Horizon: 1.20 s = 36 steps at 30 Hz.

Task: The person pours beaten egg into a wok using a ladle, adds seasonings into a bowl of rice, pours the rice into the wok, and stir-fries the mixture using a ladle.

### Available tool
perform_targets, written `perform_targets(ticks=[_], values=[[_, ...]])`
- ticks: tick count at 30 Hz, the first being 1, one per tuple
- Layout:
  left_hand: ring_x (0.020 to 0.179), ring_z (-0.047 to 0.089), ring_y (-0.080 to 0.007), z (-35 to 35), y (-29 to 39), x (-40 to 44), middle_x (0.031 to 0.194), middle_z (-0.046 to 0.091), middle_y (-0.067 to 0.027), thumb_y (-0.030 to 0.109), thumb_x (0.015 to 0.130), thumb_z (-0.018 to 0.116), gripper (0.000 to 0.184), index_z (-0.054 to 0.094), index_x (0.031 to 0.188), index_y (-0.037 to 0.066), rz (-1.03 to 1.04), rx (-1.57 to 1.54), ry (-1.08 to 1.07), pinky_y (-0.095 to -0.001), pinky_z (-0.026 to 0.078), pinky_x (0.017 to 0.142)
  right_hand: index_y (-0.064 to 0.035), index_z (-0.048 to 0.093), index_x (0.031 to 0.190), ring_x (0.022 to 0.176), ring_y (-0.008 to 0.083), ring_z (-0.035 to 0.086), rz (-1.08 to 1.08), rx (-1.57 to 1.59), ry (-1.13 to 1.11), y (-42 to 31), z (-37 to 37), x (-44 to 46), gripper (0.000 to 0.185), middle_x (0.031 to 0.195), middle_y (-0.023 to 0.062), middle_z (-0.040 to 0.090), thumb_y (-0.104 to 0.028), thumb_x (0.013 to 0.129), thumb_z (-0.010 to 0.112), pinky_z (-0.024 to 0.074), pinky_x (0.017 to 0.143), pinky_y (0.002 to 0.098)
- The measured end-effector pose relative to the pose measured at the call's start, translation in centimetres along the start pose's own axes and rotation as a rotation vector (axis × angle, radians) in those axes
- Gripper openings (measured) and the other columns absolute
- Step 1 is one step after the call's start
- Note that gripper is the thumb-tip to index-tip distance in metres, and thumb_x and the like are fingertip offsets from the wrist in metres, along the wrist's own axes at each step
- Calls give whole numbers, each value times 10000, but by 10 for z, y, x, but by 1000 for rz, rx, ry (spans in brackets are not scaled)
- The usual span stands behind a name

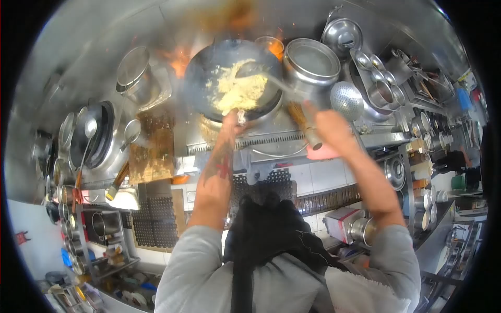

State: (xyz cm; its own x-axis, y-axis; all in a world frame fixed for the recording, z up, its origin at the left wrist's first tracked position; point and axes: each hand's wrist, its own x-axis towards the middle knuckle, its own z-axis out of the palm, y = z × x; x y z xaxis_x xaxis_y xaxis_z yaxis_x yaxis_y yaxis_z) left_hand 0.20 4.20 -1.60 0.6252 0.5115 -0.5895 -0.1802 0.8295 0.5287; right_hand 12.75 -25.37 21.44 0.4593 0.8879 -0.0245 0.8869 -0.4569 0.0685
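A dark wok [201,70] sits over the burner with a loose yellow mass of food [242,91], perhaps egg, spread in its middle. My left hand [231,124] is closed on the wok's near edge, with a bit of white cloth [241,116] at the fingers. To the right, my right hand [330,129] is smeared by motion but wraps around the handle of a ladle [279,83]. The ladle's bowl lies in the yellow food. Close beside my right hand is a bamboo wok brush [302,121].
Flames [180,61] rise behind the wok on both sides. A lidless metal pot [313,58] and a perforated skimmer [346,101] are to the right, near seasoning containers with spoons [376,73]. A strainer pot [136,73] and wooden board [151,148] are to the left.
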Motion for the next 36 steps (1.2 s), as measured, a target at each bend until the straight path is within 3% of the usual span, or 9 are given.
perform_targets(ticks=[7, 11, 15, 19, 22, 25, 29, 33, 36], values=[[656, 607, -151, 37, -12, -241, 827, 615, -33, 190, 1002, 498, 80, 539, 1057, 149, -31, -108, -11, -314, 512, 500, -159, 621, 1314, 1081, 352, 620, -102, 119, -249, 60, -220, -99, 514, 1127, 183, 680, -73, 812, 682, 478, 934, 445], [639, 597, -172, 11, 4, -107, 837, 621, -45, 181, 970, 548, 94, 556, 1022, 102, 27, -153, -190, -302, 474, 494, -159, 592, 1346, 1100, 352, 622, -177, 148, -166, 7, -123, -25, 498, 1172, 188, 664, -110, 854, 645, 473, 951, 443], [728, 623, -180, -35, -69, -51, 878, 630, -76, 184, 935, 577, 182, 565, 1062, 54, 165, 71, -47, -321, 510, 580, -200, 555, 1387, 862, 400, 673, 21, 186, 69, -51, -1, 41, 525, 931, 246, 684, -119, 873, 618, 525, 804, 501], [818, 636, -195, -30, -94, -112, 943, 631, -85, 151, 940, 547, 201, 556, 1096, 25, 521, 55, 81, -346, 533, 665, -199, 534, 1407, 910, 386, 676, 32, 138, -41, -38, -77, 4, 536, 1034, 253, 673, -143, 883, 636, 530, 818, 470], [810, 629, -210, -10, -16, -132, 923, 622, -76, 178, 966, 521, 169, 557, 1069, 50, 178, 33, 40, -374, 542, 687, -129, 584, 1352, 946, 358, 683, -267, 73, -9, 27, -159, -24, 523, 1156, 183, 676, -130, 838, 681, 521, 826, 427], [777, 628, -185, -18, -35, -168, 932, 629, -71, 162, 960, 567, 192, 557, 1132, 77, 95, -159, 37, -357, 520, 596, -80, 655, 1263, 869, 320, 706, 43, 78, -403, 13, -260, -58, 520, 1042, 185, 720, 5, 750, 665, 533, 772, 385], [696, 591, -156, 42, 23, -203, 848, 612, -34, 184, 998, 509, 94, 561, 1031, 113, 30, -102, 15, -322, 471, 533, -106, 642, 1287, 990, 305, 676, -223, -22, -223, 14, -204, -32, 516, 1143, 189, 692, -50, 774, 674, 508, 917, 397], [711, 637, -207, -4, -32, -55, 965, 635, -78, 172, 958, 556, 170, 547, 1083, 57, 123, 26, 41, -363, 518, 533, -145, 643, 1285, 1032, 366, 654, -176, 247, -41, -12, -28, 69, 460, 1133, 224, 672, -148, 826, 662, 500, 933, 414], [769, 646, -211, -38, -72, -57, 956, 650, -91, 191, 982, 542, 239, 554, 1177, 55, 117, 209, 19, -364, 534, 604, -141, 597, 1338, 960, 340, 678, 116, 373, -69, -59, -14, 27, 485, 1056, 231, 687, -133, 855, 638, 513, 889, 415]])
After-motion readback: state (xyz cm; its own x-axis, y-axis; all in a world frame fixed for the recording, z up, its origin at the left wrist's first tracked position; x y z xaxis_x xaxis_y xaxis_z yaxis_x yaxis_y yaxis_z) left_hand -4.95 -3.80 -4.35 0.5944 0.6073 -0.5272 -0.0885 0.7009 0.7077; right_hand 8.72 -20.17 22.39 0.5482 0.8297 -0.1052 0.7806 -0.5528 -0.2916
